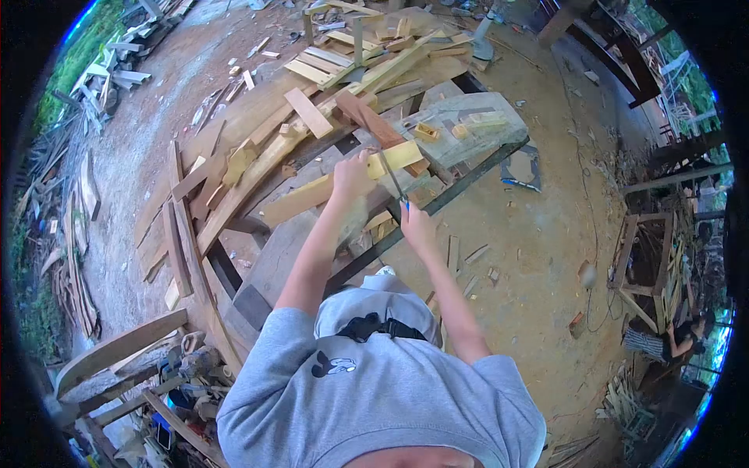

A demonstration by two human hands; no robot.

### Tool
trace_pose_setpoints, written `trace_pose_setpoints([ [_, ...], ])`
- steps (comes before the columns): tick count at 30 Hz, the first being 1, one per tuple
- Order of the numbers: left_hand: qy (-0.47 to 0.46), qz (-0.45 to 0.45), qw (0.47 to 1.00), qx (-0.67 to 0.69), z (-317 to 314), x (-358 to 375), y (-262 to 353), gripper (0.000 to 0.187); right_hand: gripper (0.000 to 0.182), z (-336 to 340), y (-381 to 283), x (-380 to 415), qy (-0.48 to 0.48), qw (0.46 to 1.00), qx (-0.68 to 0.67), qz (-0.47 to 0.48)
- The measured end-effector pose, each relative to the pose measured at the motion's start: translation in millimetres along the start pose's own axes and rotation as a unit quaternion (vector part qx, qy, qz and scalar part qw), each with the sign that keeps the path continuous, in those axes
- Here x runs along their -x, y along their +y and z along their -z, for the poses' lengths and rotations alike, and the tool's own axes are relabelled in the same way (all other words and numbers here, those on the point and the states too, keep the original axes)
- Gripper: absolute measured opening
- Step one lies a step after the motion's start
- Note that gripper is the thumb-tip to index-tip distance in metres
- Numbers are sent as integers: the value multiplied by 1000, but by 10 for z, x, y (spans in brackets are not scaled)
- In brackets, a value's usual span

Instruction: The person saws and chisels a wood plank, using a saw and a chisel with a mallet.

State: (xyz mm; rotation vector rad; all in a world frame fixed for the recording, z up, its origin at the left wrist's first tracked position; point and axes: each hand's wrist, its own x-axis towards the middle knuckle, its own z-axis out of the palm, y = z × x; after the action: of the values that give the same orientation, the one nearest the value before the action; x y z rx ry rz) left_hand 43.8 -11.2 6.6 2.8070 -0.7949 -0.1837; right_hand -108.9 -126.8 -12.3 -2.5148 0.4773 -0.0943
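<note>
A long pale yellow board [303,200] lies slantwise across the workbench [289,248]. My left hand [353,176] is closed over its middle, pressing it from above. In my right hand [418,225] is the handle of a narrow-bladed handsaw [392,175], with a touch of blue at the grip. The dark blade crosses the board just right of my left hand. Under the board's right end a reddish-brown plank [376,123] runs away from me.
Many loose planks [316,66] and offcuts cover the bench's far side. A grey slab [488,140] with small wooden pieces [426,132] is at right. Lumber [129,366] is piled at lower left. Near a wooden frame [644,253] at far right sits another person [677,342].
</note>
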Motion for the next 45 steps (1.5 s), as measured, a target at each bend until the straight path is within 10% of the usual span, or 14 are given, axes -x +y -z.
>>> trace_pose_setpoints([
  [16,19,-23,999,32,-50,-28,-59,44,34,-73,-78,-203,-67,996,-30,-41],
  [23,23,-19,999,26,-117,-12,-72,49,32,170,216,865,-127,980,-39,-146],
  [29,13,-20,998,51,-85,-22,-80,45,34,-149,-73,-400,-79,995,-63,-19],
  [36,9,-13,999,42,-60,-61,-91,46,36,-143,352,709,-73,990,-76,-89],
  [45,30,-27,998,45,-58,-14,-82,48,35,-168,-55,-125,-64,996,-34,-51],
])
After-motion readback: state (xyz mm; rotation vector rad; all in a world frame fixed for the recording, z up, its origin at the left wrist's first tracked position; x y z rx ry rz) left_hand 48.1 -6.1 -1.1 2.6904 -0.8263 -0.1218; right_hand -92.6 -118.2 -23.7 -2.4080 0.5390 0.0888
